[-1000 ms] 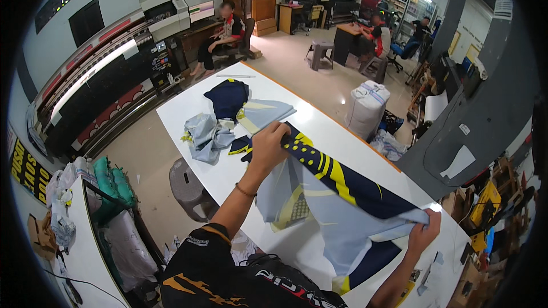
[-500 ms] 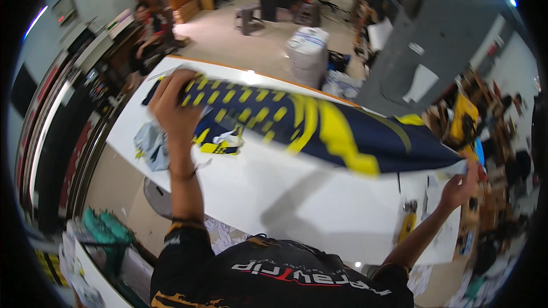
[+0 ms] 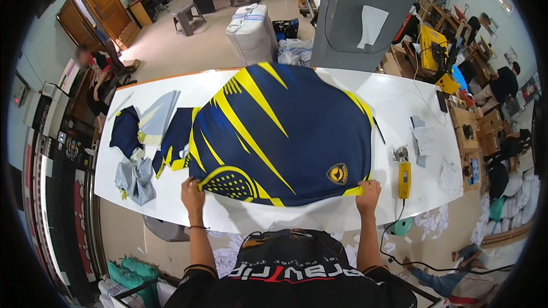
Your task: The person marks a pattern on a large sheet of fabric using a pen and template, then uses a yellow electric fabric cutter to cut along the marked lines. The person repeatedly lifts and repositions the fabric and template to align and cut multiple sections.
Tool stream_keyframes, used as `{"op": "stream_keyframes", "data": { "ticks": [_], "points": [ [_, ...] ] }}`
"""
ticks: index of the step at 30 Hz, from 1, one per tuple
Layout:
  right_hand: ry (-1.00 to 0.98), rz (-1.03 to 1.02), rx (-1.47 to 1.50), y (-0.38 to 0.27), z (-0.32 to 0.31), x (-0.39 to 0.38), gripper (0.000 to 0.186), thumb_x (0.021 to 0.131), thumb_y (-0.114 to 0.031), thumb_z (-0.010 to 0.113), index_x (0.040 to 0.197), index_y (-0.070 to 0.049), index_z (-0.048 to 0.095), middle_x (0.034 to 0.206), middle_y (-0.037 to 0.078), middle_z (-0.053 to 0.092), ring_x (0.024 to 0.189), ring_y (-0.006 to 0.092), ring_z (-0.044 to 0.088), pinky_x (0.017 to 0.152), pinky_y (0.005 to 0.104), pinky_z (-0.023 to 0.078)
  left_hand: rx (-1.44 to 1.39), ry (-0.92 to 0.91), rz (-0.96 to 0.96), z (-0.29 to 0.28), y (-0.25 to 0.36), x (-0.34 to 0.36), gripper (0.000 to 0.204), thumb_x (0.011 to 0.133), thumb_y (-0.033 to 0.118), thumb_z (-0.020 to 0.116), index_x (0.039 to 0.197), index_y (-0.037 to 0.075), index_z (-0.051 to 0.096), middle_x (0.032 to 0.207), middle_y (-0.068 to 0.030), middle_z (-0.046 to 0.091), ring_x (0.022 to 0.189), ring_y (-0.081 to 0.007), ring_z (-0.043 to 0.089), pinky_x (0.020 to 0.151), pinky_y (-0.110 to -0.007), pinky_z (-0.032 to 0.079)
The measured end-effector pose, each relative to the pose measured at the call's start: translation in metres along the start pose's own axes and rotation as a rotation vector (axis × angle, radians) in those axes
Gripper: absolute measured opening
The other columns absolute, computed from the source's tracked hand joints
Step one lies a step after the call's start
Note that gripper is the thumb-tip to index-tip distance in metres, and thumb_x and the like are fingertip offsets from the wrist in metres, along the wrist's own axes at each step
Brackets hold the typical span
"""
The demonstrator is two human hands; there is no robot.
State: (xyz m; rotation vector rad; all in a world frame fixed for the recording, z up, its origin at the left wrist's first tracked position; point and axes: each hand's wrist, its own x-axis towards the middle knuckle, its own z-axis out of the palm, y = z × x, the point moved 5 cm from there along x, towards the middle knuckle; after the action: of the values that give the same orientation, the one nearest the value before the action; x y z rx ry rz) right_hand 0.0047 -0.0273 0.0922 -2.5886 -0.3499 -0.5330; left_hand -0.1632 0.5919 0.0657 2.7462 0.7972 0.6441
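A navy-blue jersey panel (image 3: pixel 311 120) with yellow streaks and a small badge is spread over the white table (image 3: pixel 308 222). It bulges slightly, its near edge lifted toward me. My left hand (image 3: pixel 193 197) pinches the near left corner, beside a yellow dotted racket shape. At the near right corner, my right hand (image 3: pixel 368 197) grips the yellow edge. Left of the panel are navy and yellow cloth pieces (image 3: pixel 177 137), partly tucked beneath or against it, and a crumpled grey piece (image 3: pixel 136 177).
Right of the panel lie a yellow corded electric cutter (image 3: pixel 404 179), a thin black stick (image 3: pixel 379 130) and paper scraps (image 3: pixel 425 140). A wrapped white bale (image 3: pixel 251 31) and a grey pillar (image 3: pixel 357 17) stand beyond the table. Other people sit or stand farther off.
The panel was stretched in the air slantwise between my hands; now it is spread across the table. Both hands have come to its near corners, the left lower and the right further left.
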Motion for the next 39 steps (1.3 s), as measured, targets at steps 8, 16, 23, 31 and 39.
{"op": "stream_keyframes", "data": {
  "ticks": [8,16,23,31,39],
  "points": [
    [-0.161,0.008,0.075,0.03,0.02,-0.04,0.03,0.063,0.011,0.067,0.085,-0.009,0.07,0.097,0.009,0.065,0.097,0.0322,0.061,0.085,0.0402,0.053,0.096,-0.075,0.054,0.017,0.005,-0.046,0.018,0.083,0.002,0.067,0.095,0.012,0.075,0.117,-0.007,0.068,0.116,-0.032,0.059,0.099,-0.047,0.045],
    [-0.259,-0.044,0.108,0.058,-0.001,-0.045,0.032,0.064,0.008,0.073,0.089,-0.01,0.08,0.094,0.004,0.073,0.094,0.0282,0.063,0.083,0.0378,0.055,-0.243,-0.347,0.395,-0.001,0.067,-0.078,0.032,0.073,0.014,0.088,0.103,0.013,0.077,0.104,-0.01,0.069,0.104,-0.0314,0.065,0.096,-0.044,0.049],
    [-0.302,0.123,0.276,0.073,-0.015,-0.037,0.028,0.077,0.013,0.068,0.096,-0.004,0.079,0.099,0.012,0.075,0.088,0.0307,0.073,0.079,0.0341,0.058,-0.194,-0.312,0.428,0.033,0.042,-0.097,0.019,0.075,0.004,0.078,0.092,0.011,0.071,0.098,-0.0052,0.068,0.097,-0.0283,0.064,0.085,-0.043,0.047],
    [-0.206,0.148,0.337,0.081,-0.034,-0.041,0.023,0.076,0.017,0.063,0.091,0.003,0.071,0.088,0.017,0.07,0.081,0.0309,0.07,0.073,0.0348,0.054,-0.353,-0.233,0.294,0.024,0.043,-0.09,0.023,0.082,-0.009,0.061,0.102,0.0,0.058,0.098,-0.0201,0.06,0.093,-0.0408,0.061,0.084,-0.048,0.049],
    [-0.242,0.209,0.236,0.082,-0.072,-0.037,0.017,0.077,0.013,0.067,0.089,0.003,0.069,0.087,0.016,0.069,0.082,0.0309,0.069,0.075,0.0364,0.053,-0.118,-0.429,0.527,-0.04,0.104,-0.075,0.041,0.074,0.018,0.082,0.11,0.012,0.063,0.091,-0.0065,0.058,0.089,-0.0278,0.066,0.066,-0.039,0.057]
  ]
}}
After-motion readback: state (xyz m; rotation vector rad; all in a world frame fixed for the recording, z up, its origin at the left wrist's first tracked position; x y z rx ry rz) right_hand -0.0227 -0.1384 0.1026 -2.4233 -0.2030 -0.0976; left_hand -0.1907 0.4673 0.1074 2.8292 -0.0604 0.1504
